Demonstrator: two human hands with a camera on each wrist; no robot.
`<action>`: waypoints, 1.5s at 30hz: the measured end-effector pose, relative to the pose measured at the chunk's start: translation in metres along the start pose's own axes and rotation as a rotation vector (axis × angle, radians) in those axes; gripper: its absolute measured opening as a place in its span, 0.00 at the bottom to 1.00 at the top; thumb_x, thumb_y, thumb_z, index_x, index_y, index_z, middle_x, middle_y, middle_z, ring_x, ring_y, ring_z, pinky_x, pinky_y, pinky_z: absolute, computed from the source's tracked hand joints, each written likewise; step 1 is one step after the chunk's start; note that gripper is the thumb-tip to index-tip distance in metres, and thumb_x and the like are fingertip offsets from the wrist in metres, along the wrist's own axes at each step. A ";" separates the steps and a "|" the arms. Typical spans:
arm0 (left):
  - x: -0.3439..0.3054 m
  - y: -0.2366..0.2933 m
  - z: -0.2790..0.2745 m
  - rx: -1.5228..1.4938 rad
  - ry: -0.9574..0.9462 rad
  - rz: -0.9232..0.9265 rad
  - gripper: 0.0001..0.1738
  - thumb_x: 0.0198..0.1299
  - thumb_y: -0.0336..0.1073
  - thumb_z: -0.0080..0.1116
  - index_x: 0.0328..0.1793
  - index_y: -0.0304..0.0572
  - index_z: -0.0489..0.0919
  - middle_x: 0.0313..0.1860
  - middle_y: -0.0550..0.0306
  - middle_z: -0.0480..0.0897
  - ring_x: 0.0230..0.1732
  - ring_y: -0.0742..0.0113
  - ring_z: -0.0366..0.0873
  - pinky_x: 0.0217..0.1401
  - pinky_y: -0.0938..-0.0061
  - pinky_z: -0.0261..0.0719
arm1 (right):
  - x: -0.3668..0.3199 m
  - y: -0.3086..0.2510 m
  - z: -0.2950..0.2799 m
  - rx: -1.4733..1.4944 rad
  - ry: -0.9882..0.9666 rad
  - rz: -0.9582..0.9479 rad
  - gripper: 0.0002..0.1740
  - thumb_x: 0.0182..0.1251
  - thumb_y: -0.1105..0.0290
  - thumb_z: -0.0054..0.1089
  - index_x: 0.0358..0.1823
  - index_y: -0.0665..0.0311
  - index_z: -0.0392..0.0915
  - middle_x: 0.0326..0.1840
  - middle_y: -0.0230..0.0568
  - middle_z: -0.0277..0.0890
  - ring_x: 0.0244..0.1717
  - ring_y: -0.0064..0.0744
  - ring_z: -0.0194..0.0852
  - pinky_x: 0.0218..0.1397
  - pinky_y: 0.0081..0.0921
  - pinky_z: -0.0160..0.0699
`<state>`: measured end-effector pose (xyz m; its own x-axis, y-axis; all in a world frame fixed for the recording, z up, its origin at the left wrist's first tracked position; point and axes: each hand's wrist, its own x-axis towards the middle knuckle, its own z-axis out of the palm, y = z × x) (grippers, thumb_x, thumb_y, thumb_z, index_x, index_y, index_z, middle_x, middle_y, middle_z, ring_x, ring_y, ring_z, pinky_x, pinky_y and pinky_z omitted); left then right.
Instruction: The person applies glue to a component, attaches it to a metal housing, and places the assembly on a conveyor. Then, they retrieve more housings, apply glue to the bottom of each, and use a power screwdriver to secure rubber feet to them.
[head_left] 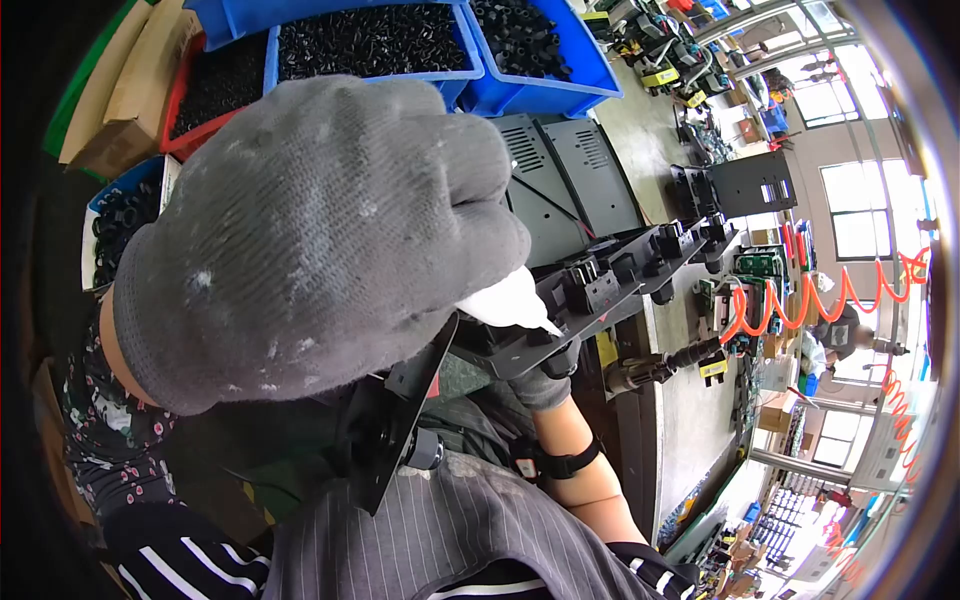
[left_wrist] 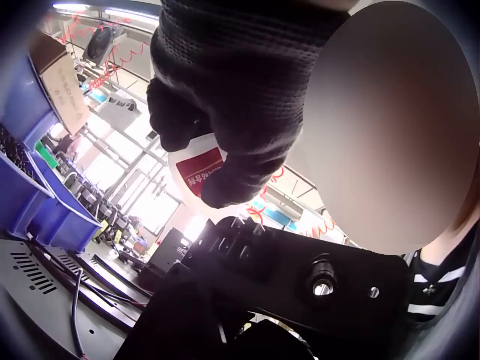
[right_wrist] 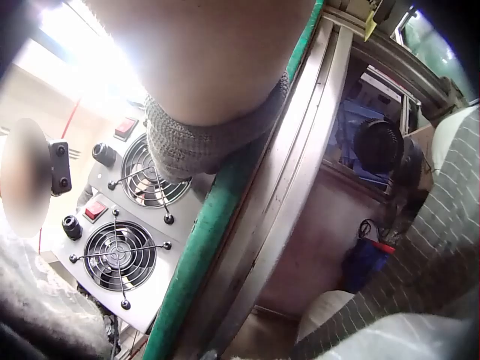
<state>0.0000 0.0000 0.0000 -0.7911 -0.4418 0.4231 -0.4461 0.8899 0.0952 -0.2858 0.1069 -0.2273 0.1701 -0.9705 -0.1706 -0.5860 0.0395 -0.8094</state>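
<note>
My gloved left hand (head_left: 330, 240) is large in the head view, its fingers curled around a white glue bottle (head_left: 505, 300). The tapered nozzle points down at a long black metal bracket (head_left: 620, 290) that carries a row of black fittings. In the left wrist view the bottle's red label (left_wrist: 201, 169) shows between thumb and fingers. My right hand (head_left: 540, 388), in a grey glove, is by the near end of the bracket, its fingers hidden. In the right wrist view only the glove's cuff (right_wrist: 217, 142) shows, above the green table edge (right_wrist: 196, 255).
Blue bins (head_left: 540, 95) of small black parts and a red bin (head_left: 200, 130) stand at the back left. Grey slotted panels (head_left: 585, 165) lie behind the bracket. Another black plate (head_left: 395, 430) is close to my apron. Grey panels with fans (right_wrist: 120, 255) lie by the table edge.
</note>
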 end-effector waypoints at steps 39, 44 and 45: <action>0.100 -0.022 0.053 -0.264 0.085 0.159 0.16 0.37 0.32 0.66 0.38 0.48 0.81 0.35 0.58 0.76 0.38 0.57 0.75 0.42 0.65 0.74 | 0.019 -0.058 -0.001 0.002 0.456 -0.381 0.11 0.51 0.64 0.59 0.33 0.62 0.76 0.21 0.42 0.70 0.20 0.45 0.70 0.21 0.35 0.68; 0.098 -0.020 0.049 -0.221 0.086 0.132 0.16 0.37 0.31 0.66 0.38 0.48 0.81 0.35 0.57 0.76 0.38 0.57 0.75 0.41 0.65 0.74 | 0.019 -0.059 0.003 0.062 0.474 -0.313 0.10 0.50 0.65 0.60 0.30 0.62 0.75 0.21 0.42 0.69 0.19 0.44 0.69 0.21 0.34 0.67; 0.099 -0.020 0.047 -0.243 0.016 0.118 0.16 0.37 0.31 0.65 0.38 0.48 0.81 0.35 0.57 0.76 0.38 0.57 0.75 0.41 0.65 0.74 | 0.019 -0.058 0.004 0.065 0.476 -0.309 0.09 0.49 0.65 0.61 0.29 0.62 0.74 0.20 0.41 0.69 0.19 0.44 0.69 0.20 0.34 0.67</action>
<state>-0.0892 -0.0671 -0.0021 -0.8242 -0.3333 0.4579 -0.2363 0.9371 0.2567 -0.2457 0.0867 -0.1860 -0.0593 -0.9388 0.3393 -0.5129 -0.2630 -0.8172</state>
